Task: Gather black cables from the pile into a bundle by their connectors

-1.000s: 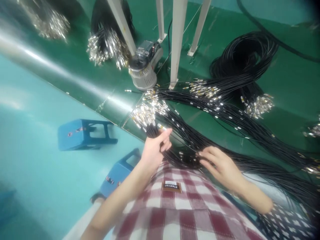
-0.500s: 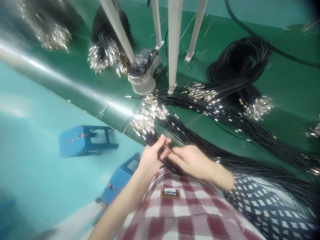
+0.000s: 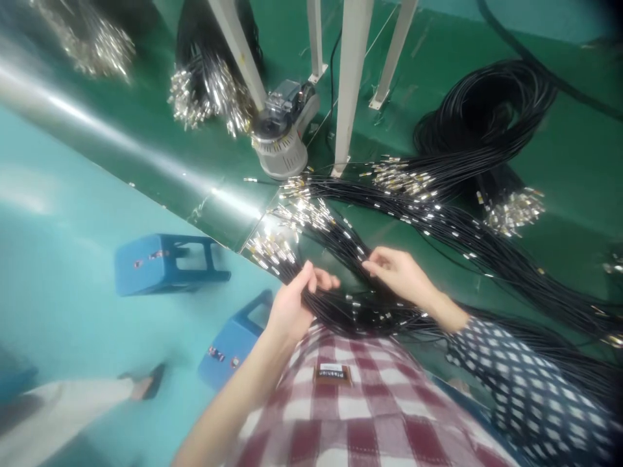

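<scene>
My left hand is wrapped round a bundle of thin black cables near its metal-tipped ends, thumb on top and some fingers reaching out beneath. To the right, my right hand has thumb and forefinger pinched at a black cable in a second bundle. Exactly how many cables that pinch takes in is too small to tell. Shiny connectors of the second bundle lie fanned out on the green table.
A round grey tape dispenser stands beside white metal posts. Coiled black cables lie at the far right, and more bundles at the back left. Blue stools stand on the floor, where another person's leg shows.
My right hand has left my left hand and moved right and away from my body to the second bundle. My left hand still grips its cables. The other person's foot has come into view.
</scene>
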The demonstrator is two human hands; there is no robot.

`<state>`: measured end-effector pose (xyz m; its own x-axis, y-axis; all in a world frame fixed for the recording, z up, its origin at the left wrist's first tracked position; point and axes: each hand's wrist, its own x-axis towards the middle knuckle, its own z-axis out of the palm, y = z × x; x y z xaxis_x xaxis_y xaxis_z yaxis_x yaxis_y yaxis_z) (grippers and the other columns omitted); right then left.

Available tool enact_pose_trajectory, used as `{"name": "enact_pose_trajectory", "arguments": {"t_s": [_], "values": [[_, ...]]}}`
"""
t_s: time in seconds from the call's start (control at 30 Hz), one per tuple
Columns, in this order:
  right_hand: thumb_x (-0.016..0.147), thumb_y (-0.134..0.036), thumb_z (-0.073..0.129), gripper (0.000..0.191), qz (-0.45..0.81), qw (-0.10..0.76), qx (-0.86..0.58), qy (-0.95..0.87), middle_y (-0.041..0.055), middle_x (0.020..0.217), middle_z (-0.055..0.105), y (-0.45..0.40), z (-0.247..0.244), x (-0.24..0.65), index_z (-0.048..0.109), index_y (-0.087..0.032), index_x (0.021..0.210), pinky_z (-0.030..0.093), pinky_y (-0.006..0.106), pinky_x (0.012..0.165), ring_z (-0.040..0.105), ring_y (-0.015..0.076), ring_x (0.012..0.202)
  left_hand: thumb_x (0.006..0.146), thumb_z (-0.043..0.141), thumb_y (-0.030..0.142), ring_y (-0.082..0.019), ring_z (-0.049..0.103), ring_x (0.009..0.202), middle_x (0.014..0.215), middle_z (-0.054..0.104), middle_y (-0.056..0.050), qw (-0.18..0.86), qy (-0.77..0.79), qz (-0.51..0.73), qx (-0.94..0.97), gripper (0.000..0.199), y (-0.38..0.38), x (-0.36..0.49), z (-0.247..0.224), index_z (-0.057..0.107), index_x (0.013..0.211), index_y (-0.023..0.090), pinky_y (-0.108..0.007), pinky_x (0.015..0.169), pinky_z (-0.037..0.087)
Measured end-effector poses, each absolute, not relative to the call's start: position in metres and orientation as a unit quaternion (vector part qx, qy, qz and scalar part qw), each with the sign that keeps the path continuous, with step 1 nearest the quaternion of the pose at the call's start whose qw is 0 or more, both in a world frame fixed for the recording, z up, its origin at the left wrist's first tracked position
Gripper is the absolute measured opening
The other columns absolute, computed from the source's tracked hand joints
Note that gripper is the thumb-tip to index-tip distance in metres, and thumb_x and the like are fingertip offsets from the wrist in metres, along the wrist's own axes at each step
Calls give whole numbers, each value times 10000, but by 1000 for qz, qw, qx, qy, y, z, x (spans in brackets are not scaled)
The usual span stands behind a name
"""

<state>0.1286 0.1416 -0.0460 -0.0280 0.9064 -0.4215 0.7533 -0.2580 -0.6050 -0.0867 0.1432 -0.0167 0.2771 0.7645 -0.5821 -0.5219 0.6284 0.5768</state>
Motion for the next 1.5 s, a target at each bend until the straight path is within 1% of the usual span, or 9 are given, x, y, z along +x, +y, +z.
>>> {"name": "enact_pose_trajectory", "arguments": {"t_s": [0.07, 0.17, 0.33, 0.6, 0.8, 0.9, 1.07, 1.37, 1.5], "values": [[918, -403, 559, 258, 420, 179, -649, -609, -5, 691, 639, 121, -30, 134, 594, -197, 767, 405, 224, 539, 527, 114, 572, 864, 642, 354, -70, 428, 473, 535, 485, 33, 788, 428, 415, 156, 374, 145, -82, -14, 504, 576, 159, -296, 690, 494], [925, -349, 570, 242, 389, 264, -606, -642, -2, 667, 594, 95, -19, 135, 570, -187, 745, 375, 229, 512, 463, 103, 537, 813, 704, 255, -25, 289, 385, 513, 474, 63, 772, 428, 434, 182, 155, 146, -73, -7, 603, 760, 151, -219, 501, 364], [938, -250, 561, 219, 282, 319, -568, -704, -1, 661, 555, 79, -16, 128, 535, -190, 729, 369, 235, 525, 444, 101, 543, 785, 710, 212, -8, 300, 388, 612, 584, 18, 761, 414, 447, 222, 158, 140, -68, 0, 678, 910, 121, -225, 487, 324], [958, -259, 517, 249, 223, 285, -585, -726, 9, 673, 592, 69, -14, 131, 575, -195, 724, 387, 253, 555, 515, 116, 567, 768, 732, 233, -9, 324, 414, 716, 638, -13, 747, 443, 460, 185, 118, 136, -68, 1, 664, 756, 138, -238, 506, 341], [871, -450, 651, 267, 224, 286, -588, -723, 43, 801, 691, 84, 9, 125, 657, -189, 811, 435, 309, 693, 583, 176, 734, 775, 730, 218, -39, 333, 443, 520, 494, 37, 736, 461, 460, 183, 171, 135, -66, 5, 624, 663, 145, -241, 570, 390], [905, -419, 607, 238, 254, 296, -589, -708, 58, 895, 707, 96, 18, 111, 684, -196, 877, 444, 336, 768, 593, 191, 819, 776, 726, 220, -45, 351, 453, 504, 474, 41, 738, 466, 455, 178, 160, 135, -65, 8, 631, 673, 143, -230, 576, 399], [953, -264, 528, 242, 347, 313, -566, -679, 17, 800, 692, 107, 16, 89, 634, -199, 746, 434, 319, 802, 598, 146, 759, 798, 701, 231, -30, 354, 433, 551, 504, 38, 753, 456, 443, 171, 115, 134, -66, 8, 669, 744, 135, -219, 574, 414], [973, -301, 481, 350, 395, 338, -591, -617, -31, 610, 664, 118, 28, 67, 590, -197, 658, 424, 249, 644, 603, 106, 579, 716, 784, 304, -45, 391, 439, 514, 488, 48, 747, 467, 432, 193, 228, 132, -65, 7, 742, 862, 136, -210, 512, 390], [995, -309, 450, 340, 376, 309, -566, -666, -12, 671, 675, 109, 8, 85, 597, -198, 709, 439, 279, 738, 607, 122, 642, 717, 795, 287, -53, 391, 444, 468, 431, 60, 755, 464, 422, 189, 214, 134, -64, 6, 727, 824, 114, -231, 547, 413]]}}
